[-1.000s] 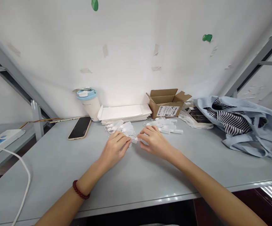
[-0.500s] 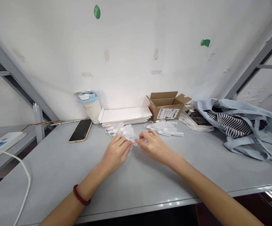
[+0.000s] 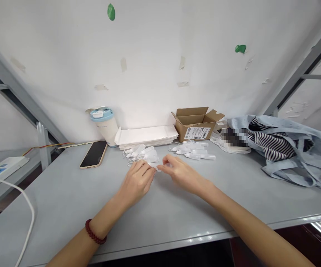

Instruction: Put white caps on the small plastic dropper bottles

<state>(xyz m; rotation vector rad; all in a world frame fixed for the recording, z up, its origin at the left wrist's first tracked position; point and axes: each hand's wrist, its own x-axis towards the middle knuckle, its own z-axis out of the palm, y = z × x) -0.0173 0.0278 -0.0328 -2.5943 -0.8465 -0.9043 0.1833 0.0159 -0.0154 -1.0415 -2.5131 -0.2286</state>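
Observation:
My left hand (image 3: 139, 179) is closed in a pinch in the middle of the grey table, a red braided bracelet on its wrist. Facing it, my right hand (image 3: 178, 171) pinches too, thumb and index finger almost touching the left fingertips. Something small and thin shows between the two hands, too small to name. Just behind my left hand lies a pile of white translucent pieces with thin loops (image 3: 149, 153). Several small clear plastic bottles (image 3: 195, 150) lie behind my right hand.
A phone (image 3: 94, 154) and a blue-lidded cup (image 3: 107, 128) stand left of stacked white envelopes (image 3: 147, 136). An open cardboard box (image 3: 195, 129) is at the back. A light blue cloth bag (image 3: 291, 144) lies right. A white cable (image 3: 31, 218) curves at the left.
The view has shifted slightly. My right hand's fingertips have come a little nearer to my left hand; both hands remain pinched.

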